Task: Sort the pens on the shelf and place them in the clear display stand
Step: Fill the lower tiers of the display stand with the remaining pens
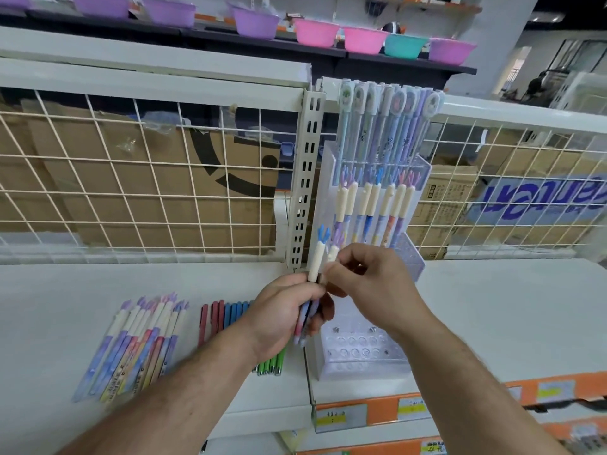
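My left hand [282, 318] grips a small bunch of cream-capped pens [316, 262] upright, in front of the clear display stand [363, 351]. My right hand [368, 282] pinches the cap of one pen in that bunch. The stand's upper tiers hold a row of cream-capped pens [374, 205] and taller pale blue pens [387, 126]; its front holes are bare. On the white shelf [492, 310] to the left lies a pile of pastel pens [138, 343]. Red and blue pens [223, 318] and green pens [271, 364] lie beside my left wrist.
A wire grid backs the shelf, with cardboard boxes [147, 178] behind it. A slotted metal upright [303, 178] stands just left of the stand. Coloured plastic bowls [315, 32] line the upper shelf. Orange price strips [410, 408] run along the shelf's front edge.
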Demonstrator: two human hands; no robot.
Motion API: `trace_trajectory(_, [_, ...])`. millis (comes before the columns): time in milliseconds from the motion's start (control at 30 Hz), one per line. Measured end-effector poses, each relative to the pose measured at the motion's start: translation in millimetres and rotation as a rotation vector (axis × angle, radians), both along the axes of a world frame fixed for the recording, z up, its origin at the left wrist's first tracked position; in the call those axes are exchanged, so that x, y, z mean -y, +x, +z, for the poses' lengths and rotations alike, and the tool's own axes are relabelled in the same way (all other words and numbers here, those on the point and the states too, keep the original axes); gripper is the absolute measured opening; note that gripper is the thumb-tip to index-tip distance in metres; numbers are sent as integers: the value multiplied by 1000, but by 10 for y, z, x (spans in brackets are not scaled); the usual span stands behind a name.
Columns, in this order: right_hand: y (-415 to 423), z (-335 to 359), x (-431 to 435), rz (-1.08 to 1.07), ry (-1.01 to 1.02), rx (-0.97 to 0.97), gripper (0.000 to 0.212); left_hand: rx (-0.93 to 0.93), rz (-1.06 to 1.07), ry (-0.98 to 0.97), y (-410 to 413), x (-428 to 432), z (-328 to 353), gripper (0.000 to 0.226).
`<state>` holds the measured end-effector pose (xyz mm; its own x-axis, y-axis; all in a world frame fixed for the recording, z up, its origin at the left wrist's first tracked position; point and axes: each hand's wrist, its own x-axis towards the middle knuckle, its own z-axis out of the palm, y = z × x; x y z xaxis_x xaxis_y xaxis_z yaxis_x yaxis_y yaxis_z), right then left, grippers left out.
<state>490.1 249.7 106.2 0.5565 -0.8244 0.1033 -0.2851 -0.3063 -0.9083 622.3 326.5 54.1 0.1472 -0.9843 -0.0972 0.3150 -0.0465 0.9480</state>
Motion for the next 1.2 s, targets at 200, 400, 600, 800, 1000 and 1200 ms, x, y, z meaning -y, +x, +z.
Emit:
trace_trajectory(200, [-40, 14, 18, 27, -51, -68, 18, 70, -18, 6, -1, 7, -6, 27])
trace_trajectory(400, [-85, 115, 211, -173, -35, 205, 17, 144, 79, 52, 22, 19, -58, 22])
trace_trajectory(600, [-91, 106, 481, -351, -188, 209, 15, 58, 160, 55, 68, 21, -60, 28])
trace_trajectory(800, [-54, 141, 545, -377, -375, 83, 14, 56, 189, 38, 88, 20, -72, 32])
trace_trajectory(1000, [51, 134, 551, -244, -511, -235, 21, 127, 213, 38, 101, 21, -121, 30])
trace_trajectory(1200, [144, 115, 593, -215, -535, -346, 28, 145, 219, 23, 133, 19, -146, 27])
